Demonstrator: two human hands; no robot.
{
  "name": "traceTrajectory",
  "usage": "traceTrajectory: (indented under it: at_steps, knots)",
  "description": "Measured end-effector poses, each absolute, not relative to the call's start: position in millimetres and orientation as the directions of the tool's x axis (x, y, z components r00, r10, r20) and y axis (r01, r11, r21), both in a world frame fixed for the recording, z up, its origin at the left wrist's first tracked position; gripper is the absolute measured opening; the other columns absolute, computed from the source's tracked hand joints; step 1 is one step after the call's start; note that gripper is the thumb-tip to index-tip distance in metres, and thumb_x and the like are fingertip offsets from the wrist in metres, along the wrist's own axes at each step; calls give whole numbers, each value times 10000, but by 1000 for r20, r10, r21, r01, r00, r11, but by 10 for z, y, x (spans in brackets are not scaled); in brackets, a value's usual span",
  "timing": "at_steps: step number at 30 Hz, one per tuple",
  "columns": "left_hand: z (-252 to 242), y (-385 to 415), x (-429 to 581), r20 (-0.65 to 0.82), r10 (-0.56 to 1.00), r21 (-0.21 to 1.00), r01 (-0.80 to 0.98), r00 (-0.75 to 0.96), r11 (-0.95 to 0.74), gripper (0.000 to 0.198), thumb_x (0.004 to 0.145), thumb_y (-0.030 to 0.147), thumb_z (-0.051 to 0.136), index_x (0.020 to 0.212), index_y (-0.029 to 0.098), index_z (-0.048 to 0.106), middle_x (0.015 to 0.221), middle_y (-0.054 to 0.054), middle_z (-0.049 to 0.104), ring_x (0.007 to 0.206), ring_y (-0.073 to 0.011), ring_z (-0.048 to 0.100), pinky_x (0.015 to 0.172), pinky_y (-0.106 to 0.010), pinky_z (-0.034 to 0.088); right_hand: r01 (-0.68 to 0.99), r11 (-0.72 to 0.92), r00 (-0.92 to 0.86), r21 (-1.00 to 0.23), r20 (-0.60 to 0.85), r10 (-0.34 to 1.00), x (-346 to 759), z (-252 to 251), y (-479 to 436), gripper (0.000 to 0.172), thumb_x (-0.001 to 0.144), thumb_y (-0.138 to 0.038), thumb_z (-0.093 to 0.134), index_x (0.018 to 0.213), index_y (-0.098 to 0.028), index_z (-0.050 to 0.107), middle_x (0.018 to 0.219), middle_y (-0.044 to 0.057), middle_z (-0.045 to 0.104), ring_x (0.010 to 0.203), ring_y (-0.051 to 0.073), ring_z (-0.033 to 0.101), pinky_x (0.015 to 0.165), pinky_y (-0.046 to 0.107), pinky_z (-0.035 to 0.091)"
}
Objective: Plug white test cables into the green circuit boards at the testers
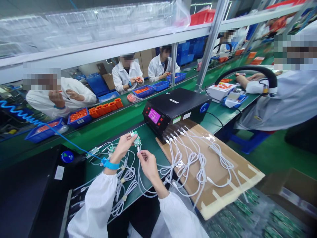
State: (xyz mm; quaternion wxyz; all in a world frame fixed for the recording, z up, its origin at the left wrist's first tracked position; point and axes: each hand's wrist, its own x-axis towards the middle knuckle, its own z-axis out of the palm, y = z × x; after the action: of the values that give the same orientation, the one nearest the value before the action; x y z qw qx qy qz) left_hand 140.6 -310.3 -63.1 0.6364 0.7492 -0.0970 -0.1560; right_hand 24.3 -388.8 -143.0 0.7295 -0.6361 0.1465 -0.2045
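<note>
Between the fingers of my left hand [124, 144] is a small green circuit board [136, 140], held up over the green bench. My right hand [148, 162] pinches the white plug of a cable [138, 149] at the board's lower edge; whether the plug is fully seated cannot be made out. A blue wrist strap [110, 164] with a coiled cord circles my left wrist. Beside that wrist, more boards [92, 152] lie on the bench with white cables attached. Bundled white cables [126, 185] lie under my forearms.
A black tester [173, 105] with a lit pink screen stands ahead, white cables running from it over a cardboard sheet [193, 158]. Another black box [29, 191] is at left. Bagged boards [232, 215] lie lower right. Co-workers sit across the line behind blue bins [79, 118].
</note>
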Motion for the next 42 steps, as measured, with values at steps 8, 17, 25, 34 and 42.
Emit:
traceTrajectory:
  at_steps: [8,17,25,34,42]
  knots:
    - [-601,-3109,1404,-122,-333,986,77,935,-146,746,460,729,932,857,139,708,887,-126,785,826,-253,726,762,-349,556,129,122,881,-984,57,-469,191,-1367,-3910,403,879,-540,609,895,-157,735,719,44,670,624,159,525,608,293,423]
    - [-613,-3101,1400,-129,-348,984,79,929,-157,712,500,710,936,855,135,712,898,-132,788,850,-257,736,746,-337,554,119,140,894,-983,45,-445,179,-1373,-3982,386,868,-511,635,906,-148,760,721,49,679,619,157,527,596,286,413]
    - [-569,-3073,1383,-145,-387,981,84,911,-172,694,497,587,992,949,121,748,898,-127,788,802,-238,733,714,-319,550,83,172,901,-982,1,-434,201,-1405,-4104,389,827,-509,688,902,-140,788,725,57,715,608,154,558,588,278,428]
    - [-640,-3088,1380,-105,-347,989,61,932,-136,620,581,512,986,974,145,676,870,-99,788,818,-236,749,701,-306,570,109,179,921,-978,32,-389,187,-1360,-4137,388,839,-515,712,892,-138,788,785,74,761,667,169,625,628,282,479]
    - [-596,-3108,1350,-119,-349,990,85,929,-110,712,543,552,997,1004,133,653,894,-135,800,843,-257,771,728,-322,584,114,188,922,-976,34,-385,181,-1329,-4194,409,828,-539,720,895,-143,797,793,80,757,715,188,650,646,287,503]
